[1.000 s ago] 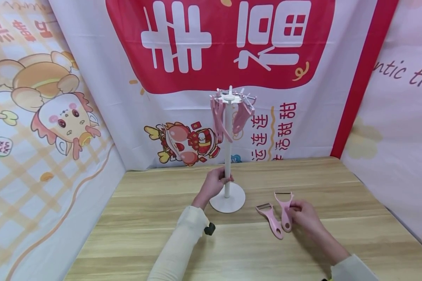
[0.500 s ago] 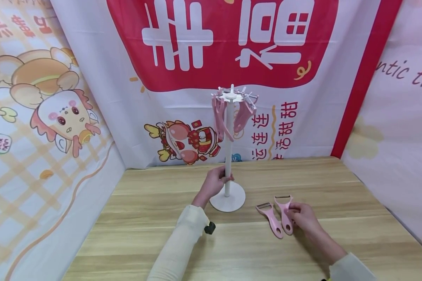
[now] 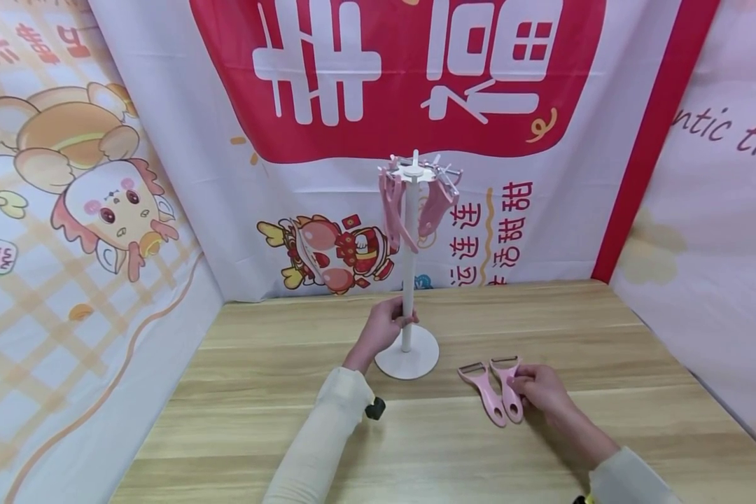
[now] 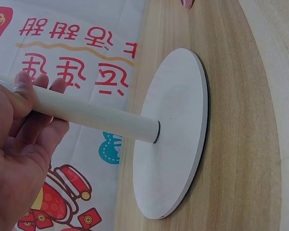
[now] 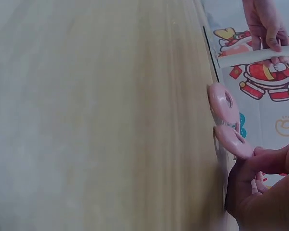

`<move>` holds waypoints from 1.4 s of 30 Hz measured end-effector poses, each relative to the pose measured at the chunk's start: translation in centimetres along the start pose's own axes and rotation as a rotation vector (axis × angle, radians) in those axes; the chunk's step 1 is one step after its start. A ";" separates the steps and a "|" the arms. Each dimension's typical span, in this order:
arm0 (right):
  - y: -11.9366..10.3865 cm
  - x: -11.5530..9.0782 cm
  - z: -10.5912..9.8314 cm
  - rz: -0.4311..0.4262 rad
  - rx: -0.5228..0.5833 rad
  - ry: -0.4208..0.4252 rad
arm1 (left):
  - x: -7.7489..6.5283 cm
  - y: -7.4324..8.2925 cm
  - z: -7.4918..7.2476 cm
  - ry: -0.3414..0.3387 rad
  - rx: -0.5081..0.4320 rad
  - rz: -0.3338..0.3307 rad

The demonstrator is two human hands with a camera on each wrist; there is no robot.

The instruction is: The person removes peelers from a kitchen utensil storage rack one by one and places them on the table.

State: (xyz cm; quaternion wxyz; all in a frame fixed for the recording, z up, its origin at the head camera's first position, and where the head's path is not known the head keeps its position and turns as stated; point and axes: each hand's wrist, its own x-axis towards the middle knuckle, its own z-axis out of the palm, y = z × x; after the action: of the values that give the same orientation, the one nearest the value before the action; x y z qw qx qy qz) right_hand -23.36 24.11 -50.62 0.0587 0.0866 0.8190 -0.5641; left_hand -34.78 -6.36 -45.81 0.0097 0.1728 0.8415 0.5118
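Note:
My left hand [image 3: 384,325] grips the lower pole of a white stand [image 3: 409,280], whose round base [image 4: 176,144] sits on the table. Pink-handled tools [image 3: 437,206] hang from hooks around its top, their metal ends uppermost. To the right of the base, two pink Y-shaped peelers lie side by side, blades pointing away from me. The fingers and thumb of my right hand [image 3: 544,392] pinch the right peeler [image 3: 510,400] by the edge of its handle near the head. The left peeler [image 3: 491,402] is untouched. In the right wrist view, both handle ends [image 5: 223,103] show.
A wood-grain table [image 3: 277,413] carries everything. Behind it hangs a white and red printed cloth [image 3: 327,147], close to the stand. More printed cloth [image 3: 82,210] walls off the left side, and a pale one [image 3: 705,231] the right.
The right hand has drawn the right peeler slightly toward me and turned it, so it now lies more nearly parallel to the left one. The left hand keeps its grip on the pole.

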 end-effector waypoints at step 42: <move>-6.8 -0.7 -0.6 -0.243 -0.065 0.091 | -0.2 0.2 -0.1 -0.004 -0.019 -0.011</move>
State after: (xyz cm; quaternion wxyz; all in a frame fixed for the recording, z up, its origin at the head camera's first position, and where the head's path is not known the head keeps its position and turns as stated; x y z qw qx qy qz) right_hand -24.10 22.22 -44.06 -0.0443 0.0102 0.8433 -0.5355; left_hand -34.59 -6.38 -45.59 0.0155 0.1692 0.8376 0.5193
